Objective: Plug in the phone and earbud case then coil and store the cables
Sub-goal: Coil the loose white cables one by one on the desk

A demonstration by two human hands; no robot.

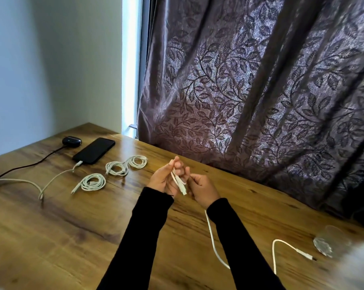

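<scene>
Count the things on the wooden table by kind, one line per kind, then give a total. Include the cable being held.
Phones: 1, the black phone
Earbud cases: 1, the dark earbud case
White cables: 5, three coiled, one plugged into the phone, one in the hands
Dark cables: 1, at the earbud case
Clear round objects: 1
Total: 9

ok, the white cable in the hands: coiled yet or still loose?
Loose. The white cable trails uncoiled across the table; only its folded end is between both hands.
</scene>
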